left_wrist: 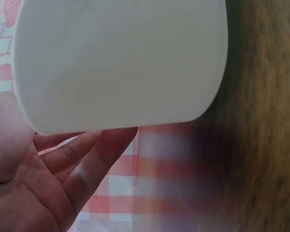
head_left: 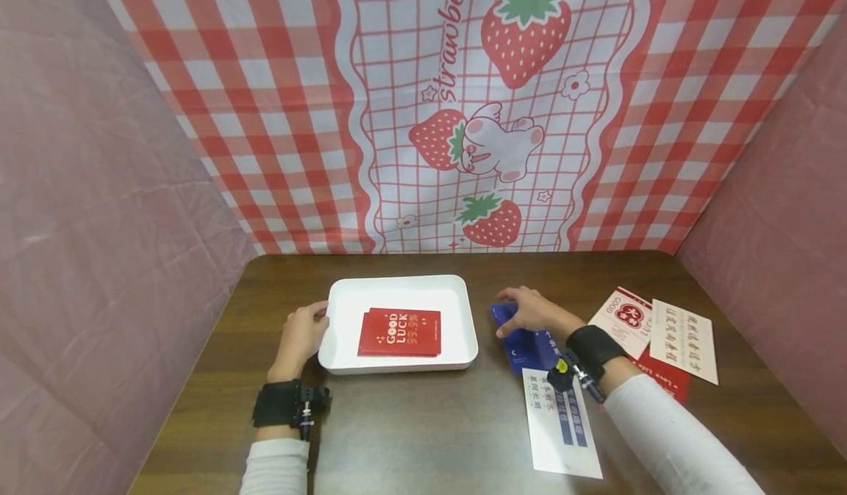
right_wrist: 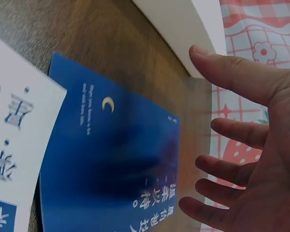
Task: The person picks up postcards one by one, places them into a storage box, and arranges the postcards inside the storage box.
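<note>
A shallow white tray [head_left: 397,366] stands left of the table's middle, with red "GOOD LUCK" cards [head_left: 400,332] stacked in it. My left hand [head_left: 306,333] holds the tray's left side. In the left wrist view the thumb's base lies at the rim, and the fingertips are hidden behind the tray. My right hand [head_left: 534,310] hovers over a blue card [right_wrist: 111,145] with a small moon on it, fingers spread and nothing between them. A white card [head_left: 562,451] with blue and dark writing overlaps the blue card's near end.
At the right lie a white and red card [head_left: 615,318], a cream card [head_left: 691,340] with writing, and a red card [head_left: 671,381] partly under them. A strawberry-print checked cloth [head_left: 298,112] hangs behind the table, with pink cloth [head_left: 99,223] at both sides.
</note>
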Motion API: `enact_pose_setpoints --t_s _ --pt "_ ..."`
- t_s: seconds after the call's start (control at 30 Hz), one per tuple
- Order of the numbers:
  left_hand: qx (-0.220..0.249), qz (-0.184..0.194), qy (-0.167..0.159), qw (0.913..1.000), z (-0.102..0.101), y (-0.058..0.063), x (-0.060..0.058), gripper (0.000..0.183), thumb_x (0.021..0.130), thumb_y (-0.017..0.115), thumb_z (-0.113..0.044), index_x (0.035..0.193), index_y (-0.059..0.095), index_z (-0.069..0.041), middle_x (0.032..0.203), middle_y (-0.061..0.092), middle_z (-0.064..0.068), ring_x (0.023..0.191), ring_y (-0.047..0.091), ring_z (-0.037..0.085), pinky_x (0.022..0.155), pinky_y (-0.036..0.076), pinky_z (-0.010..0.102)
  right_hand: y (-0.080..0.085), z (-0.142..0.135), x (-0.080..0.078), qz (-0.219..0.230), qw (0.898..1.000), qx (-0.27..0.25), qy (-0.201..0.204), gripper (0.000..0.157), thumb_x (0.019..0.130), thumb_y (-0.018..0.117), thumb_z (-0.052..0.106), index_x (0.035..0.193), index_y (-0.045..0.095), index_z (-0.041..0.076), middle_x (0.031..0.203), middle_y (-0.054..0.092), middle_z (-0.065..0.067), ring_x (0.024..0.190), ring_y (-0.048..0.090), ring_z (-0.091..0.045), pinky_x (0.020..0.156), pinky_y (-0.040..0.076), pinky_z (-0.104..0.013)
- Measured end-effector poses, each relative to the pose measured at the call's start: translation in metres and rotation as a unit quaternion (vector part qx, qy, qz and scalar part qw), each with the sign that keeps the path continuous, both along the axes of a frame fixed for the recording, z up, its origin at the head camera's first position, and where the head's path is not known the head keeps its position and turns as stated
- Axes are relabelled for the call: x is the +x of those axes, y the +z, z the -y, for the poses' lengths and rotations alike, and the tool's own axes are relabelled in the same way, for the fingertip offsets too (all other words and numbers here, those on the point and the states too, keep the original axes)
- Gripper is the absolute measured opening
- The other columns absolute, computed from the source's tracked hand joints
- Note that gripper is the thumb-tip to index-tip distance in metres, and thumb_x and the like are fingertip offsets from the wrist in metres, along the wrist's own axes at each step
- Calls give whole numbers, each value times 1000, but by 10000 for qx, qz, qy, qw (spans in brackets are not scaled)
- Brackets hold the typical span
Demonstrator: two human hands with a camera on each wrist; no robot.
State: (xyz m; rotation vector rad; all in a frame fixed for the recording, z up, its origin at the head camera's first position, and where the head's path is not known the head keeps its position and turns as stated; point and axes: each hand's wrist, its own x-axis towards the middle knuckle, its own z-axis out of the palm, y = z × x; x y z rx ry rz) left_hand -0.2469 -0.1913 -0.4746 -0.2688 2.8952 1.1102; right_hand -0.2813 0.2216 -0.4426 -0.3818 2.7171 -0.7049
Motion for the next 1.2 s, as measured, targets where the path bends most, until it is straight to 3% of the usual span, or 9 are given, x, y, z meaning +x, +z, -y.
enact_pose_setpoints --t_s 0.37,0.63,0.97,1.2 --pt "-7 30 28 10000 0 1 0 41 97 51 -10 138 53 -1 130 61 22 118 58 37 99 47 52 -6 -10 0 -242 9989 350 218 84 63 88 22 135 51 0 132 49 -31 120 43 -49 98 40 -63" --pt "-2 4 3 10000 1 1 -1 41 98 52 -10 137 53 -1 129 62 22 116 59 36 99 47 52 -14 -15 1 -283 9979 435 398 91 59 91 18 138 50 0 144 41 -29 132 31 -55 102 35 -68" --pt "117 141 -18 9998 0 -2 -1 42 98 52 -11 139 52 -2 132 60 22 116 58 35 100 47 52 -27 -18 2 -339 9962 655 461 95 55 93 16 138 49 -1 147 39 -29 132 31 -55 103 36 -67" --pt "106 72 -22 9999 2 -1 -1 42 98 51 -11 139 52 -2 130 61 22 112 59 34 97 48 50 -27 -18 2 -626 9934 808 520 94 54 93 20 136 51 -2 141 45 -28 124 40 -52 100 41 -62"
